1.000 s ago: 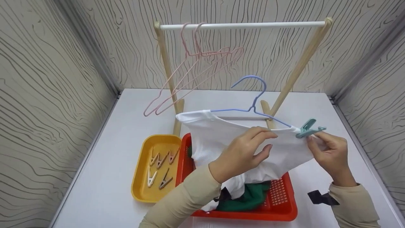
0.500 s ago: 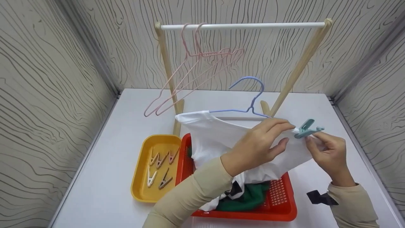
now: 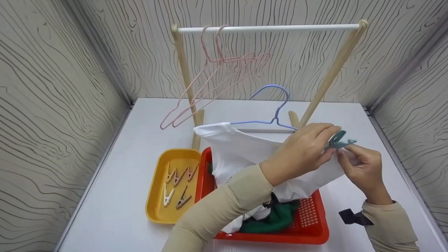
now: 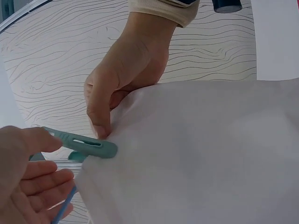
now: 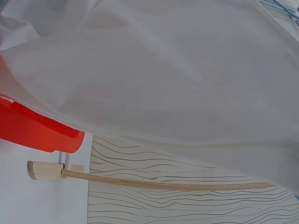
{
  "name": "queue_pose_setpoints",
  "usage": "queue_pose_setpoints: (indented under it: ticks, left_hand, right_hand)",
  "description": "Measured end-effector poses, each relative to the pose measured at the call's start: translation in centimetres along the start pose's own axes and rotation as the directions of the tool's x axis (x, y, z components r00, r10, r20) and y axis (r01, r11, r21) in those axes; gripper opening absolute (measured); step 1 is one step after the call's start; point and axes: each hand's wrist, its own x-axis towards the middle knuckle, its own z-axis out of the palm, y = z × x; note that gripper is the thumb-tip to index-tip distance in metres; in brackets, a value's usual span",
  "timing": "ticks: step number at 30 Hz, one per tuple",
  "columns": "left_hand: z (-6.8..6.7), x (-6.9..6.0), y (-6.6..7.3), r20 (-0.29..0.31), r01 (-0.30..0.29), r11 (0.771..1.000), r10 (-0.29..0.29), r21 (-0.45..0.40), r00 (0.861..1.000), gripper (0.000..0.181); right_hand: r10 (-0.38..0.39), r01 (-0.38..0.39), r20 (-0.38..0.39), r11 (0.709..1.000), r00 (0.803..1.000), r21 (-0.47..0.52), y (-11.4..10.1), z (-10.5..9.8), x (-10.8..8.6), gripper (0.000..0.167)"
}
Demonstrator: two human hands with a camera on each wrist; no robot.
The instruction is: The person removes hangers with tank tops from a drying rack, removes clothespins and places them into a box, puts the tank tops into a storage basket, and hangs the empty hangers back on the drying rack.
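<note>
A white top (image 3: 245, 148) hangs over the blue hanger (image 3: 276, 113), whose hook points up. A teal clothespin (image 3: 338, 140) sits at the top's right shoulder. My left hand (image 3: 297, 150) has thumb and fingers at this clothespin. In the left wrist view its thumb lies on one handle of the clothespin (image 4: 88, 143), and the other fingers are loosely bent. Just beside the clothespin, my right hand (image 3: 365, 168) pinches the cloth between thumb and fingers. The right wrist view is mostly filled by the white top (image 5: 154, 70), and the hand is hidden there.
Below the top stands a red basket (image 3: 320, 224) holding a green cloth (image 3: 271, 220) and white cloth. To its left, a yellow tray (image 3: 151, 196) contains several clothespins (image 3: 168, 194). Behind, two pink hangers (image 3: 196, 94) hang from a rack's white bar (image 3: 280, 28).
My left hand has moved right along the top's neckline up to the clothespin. The hanger's hook has shifted slightly left. My right hand has stayed almost in place.
</note>
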Motion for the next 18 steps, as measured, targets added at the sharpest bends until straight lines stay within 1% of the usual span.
queue_pose_setpoints:
  ticks: [3, 8, 10, 15, 18]
  left_hand:
    - [0.19, 0.33, 0.11, 0.013, 0.007, 1.0, -0.007, 0.016, 1.0, 0.042]
    - [0.44, 0.81, 0.27, 0.05, 0.007, 0.999, -0.009, 0.039, 0.999, 0.045]
    - [0.51, 0.95, 0.35, 0.052, 0.006, 0.999, -0.008, 0.046, 0.999, 0.045]
    - [0.71, 1.09, 0.48, 0.044, 0.009, 1.0, -0.01, 0.03, 0.999, 0.043]
    - [0.78, 1.11, 0.57, 0.044, 0.005, 1.0, -0.005, 0.004, 0.999, 0.042]
  right_hand:
    - [0.009, -0.009, -0.006, 1.0, 1.0, 0.004, 0.06, 0.02, -0.04, 0.012]
    - [0.004, -0.004, -0.01, 1.0, 1.0, -0.002, 0.15, 0.09, -0.05, 0.013]
    - [0.005, -0.005, -0.009, 1.0, 1.0, -0.005, 0.14, 0.1, -0.04, 0.014]
    - [-0.001, 0.001, -0.01, 1.0, 1.0, 0.002, 0.16, 0.16, -0.02, 0.015]
    - [-0.02, 0.02, -0.014, 1.0, 1.0, -0.004, 0.26, 0.14, -0.07, 0.014]
